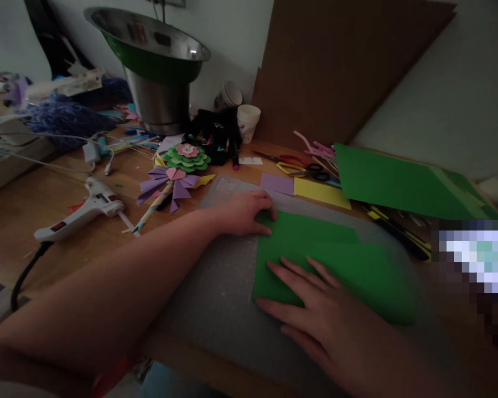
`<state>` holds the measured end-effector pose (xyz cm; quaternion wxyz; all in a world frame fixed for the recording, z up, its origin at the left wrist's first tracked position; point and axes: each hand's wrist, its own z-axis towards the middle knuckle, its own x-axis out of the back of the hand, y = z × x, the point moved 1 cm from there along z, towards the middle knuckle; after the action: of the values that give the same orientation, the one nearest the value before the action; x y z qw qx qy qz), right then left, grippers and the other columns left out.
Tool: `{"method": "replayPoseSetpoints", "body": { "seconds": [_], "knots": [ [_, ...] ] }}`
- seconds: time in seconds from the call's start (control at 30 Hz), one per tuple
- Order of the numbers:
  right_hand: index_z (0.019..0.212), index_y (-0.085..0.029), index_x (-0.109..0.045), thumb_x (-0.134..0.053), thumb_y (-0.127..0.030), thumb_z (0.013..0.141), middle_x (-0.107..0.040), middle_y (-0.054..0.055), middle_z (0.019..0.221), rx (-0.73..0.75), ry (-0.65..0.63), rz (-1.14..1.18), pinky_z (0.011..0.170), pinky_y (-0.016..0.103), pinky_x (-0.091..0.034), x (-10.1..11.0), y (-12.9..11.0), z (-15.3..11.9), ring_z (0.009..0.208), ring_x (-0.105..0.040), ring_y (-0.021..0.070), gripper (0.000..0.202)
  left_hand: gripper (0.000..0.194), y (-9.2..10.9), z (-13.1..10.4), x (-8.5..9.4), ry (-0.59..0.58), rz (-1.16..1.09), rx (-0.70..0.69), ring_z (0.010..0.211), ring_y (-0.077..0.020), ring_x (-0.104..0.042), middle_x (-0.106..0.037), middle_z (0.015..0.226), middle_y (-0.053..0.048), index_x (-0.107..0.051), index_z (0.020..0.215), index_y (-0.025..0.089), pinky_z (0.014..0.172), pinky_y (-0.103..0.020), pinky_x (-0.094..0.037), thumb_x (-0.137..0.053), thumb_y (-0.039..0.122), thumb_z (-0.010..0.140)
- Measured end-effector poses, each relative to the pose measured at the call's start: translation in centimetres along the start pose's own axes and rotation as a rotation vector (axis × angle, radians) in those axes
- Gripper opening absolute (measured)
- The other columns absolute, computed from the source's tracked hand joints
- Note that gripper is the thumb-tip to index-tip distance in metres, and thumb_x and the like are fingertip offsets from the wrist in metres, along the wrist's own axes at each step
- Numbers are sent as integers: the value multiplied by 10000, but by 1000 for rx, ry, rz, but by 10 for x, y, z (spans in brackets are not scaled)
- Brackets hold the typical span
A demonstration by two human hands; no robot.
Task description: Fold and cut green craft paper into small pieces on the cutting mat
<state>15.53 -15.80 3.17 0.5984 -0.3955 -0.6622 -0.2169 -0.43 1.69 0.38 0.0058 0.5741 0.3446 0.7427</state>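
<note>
Green paper (369, 276) lies on a grey mat in front of me, in two overlapping layers; I cannot tell whether it is one folded sheet or two. My left hand (247, 213) rests at its upper left corner, fingers curved and thumb apart from them, touching the edge. Across the lower left part of the paper, my right hand (315, 304) lies flat with its fingers spread. Beyond the paper, a purple paper piece (276, 183) and a yellow paper piece (321, 192) lie side by side.
A hot glue gun (81, 213) and a paper flower (186, 158) lie left of the grey mat (216, 276). Scissors (315, 171), a cutter knife (398, 235) and larger green sheets (398, 182) are at the back right. Behind stand a metal bucket (160, 99) and paper cups (248, 122).
</note>
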Motion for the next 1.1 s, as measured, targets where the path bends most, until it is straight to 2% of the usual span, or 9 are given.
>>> {"method": "replayPoseSetpoints", "body": {
  "seconds": [0.23, 0.33, 0.47, 0.63, 0.73, 0.83, 0.97, 1.1],
  "knots": [
    [1182, -408, -595, -486, -266, 891, -512, 70, 1366, -20, 102, -9, 980, 596, -392, -4, -8, 0, 1276, -443, 292, 341, 330, -1, 0, -1, -4, 4, 1, 1033, -227, -527, -550, 1092, -69, -628, 1013, 182, 934, -358, -389, -731, 296, 720],
    [1157, -344, -626, -458, -286, 909, -567, 92, 1306, -4, 145, -30, 964, 574, -426, -5, -14, 1, 1216, -512, 282, 305, 321, -1, 0, -1, -6, 5, 2, 1033, -225, -528, -547, 1106, -63, -625, 1008, 193, 931, -360, -391, -725, 308, 726],
    [1166, -256, -627, -427, -240, 919, -602, 74, 1264, 47, 180, -46, 989, 474, -447, -5, -19, 3, 1162, -558, 236, 319, 315, 1, -1, 1, -9, 4, 8, 1027, -217, -530, -550, 1090, -57, -619, 1007, 194, 925, -347, -390, -726, 287, 726],
    [1161, -291, -627, -432, -205, 905, -604, 52, 1258, 36, 176, -12, 974, 438, -461, -7, -17, 2, 1135, -572, 213, 333, 299, 1, -1, 0, -9, 0, 3, 1027, -214, -530, -543, 1090, -49, -619, 1002, 210, 928, -350, -386, -717, 289, 732],
    [1210, -334, -592, -461, -182, 883, -565, 64, 1305, 10, 174, -4, 947, 428, -473, -10, -13, 2, 1143, -562, 229, 384, 306, 0, -1, 0, -7, -5, -2, 1024, -213, -530, -544, 1082, -55, -620, 1003, 198, 926, -342, -387, -719, 295, 731],
    [1241, -389, -560, -483, -188, 879, -529, 76, 1341, -36, 177, -18, 925, 452, -473, -13, -9, 5, 1182, -526, 271, 421, 308, 0, -1, 0, -2, -8, -8, 1030, -219, -524, -549, 1079, -59, -621, 1003, 192, 931, -348, -383, -720, 295, 730],
    [1262, -460, -513, -530, -281, 880, -435, 100, 1423, -83, 166, -62, 951, 602, -388, -17, -4, 11, 1286, -408, 360, 422, 289, 1, -1, 0, 0, -8, -3, 1024, -220, -523, -546, 1081, -55, -622, 985, 202, 933, -362, -383, -721, 284, 726],
    [1318, -429, -461, -537, -262, 878, -408, 130, 1439, -89, 126, -110, 953, 636, -364, -21, -2, 14, 1303, -378, 368, 476, 268, 2, -1, 1, -7, -13, -9, 1025, -209, -522, -543, 1070, -52, -618, 986, 201, 940, -349, -381, -705, 270, 743]
  ]
}}
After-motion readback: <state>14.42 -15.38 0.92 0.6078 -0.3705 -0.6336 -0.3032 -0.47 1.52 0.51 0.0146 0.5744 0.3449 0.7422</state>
